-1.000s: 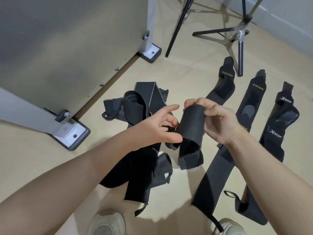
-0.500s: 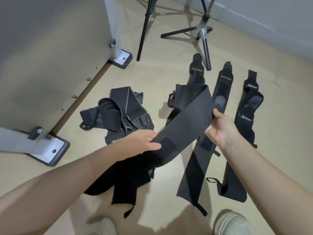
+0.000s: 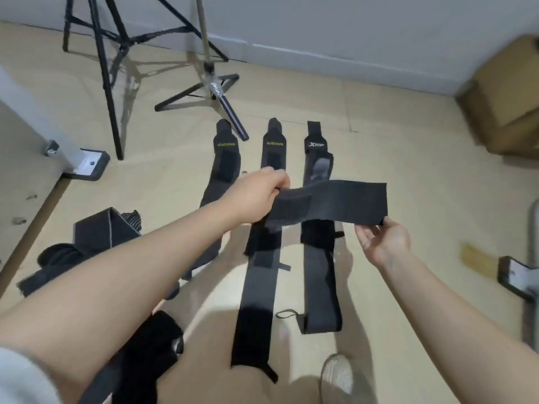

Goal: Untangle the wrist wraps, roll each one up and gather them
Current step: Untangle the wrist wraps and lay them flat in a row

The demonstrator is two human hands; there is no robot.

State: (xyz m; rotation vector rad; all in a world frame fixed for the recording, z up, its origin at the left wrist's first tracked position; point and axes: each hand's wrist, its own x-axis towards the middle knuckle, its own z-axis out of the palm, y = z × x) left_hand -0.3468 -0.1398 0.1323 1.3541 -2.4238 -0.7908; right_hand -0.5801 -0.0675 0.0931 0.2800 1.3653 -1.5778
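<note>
Wrist wrap (image 3: 329,201) is stretched flat in the air between both hands, crossing above three straightened wraps (image 3: 262,252) lying side by side on the floor (image 3: 408,176). Left hand (image 3: 256,196) pinches its left end, right hand (image 3: 379,240) nips the near right corner with fingertips. That right grip looks thin; a tug could slip it loose, dropping the strip across the sorted row. The tangled heap (image 3: 87,243) waits at the left
</note>
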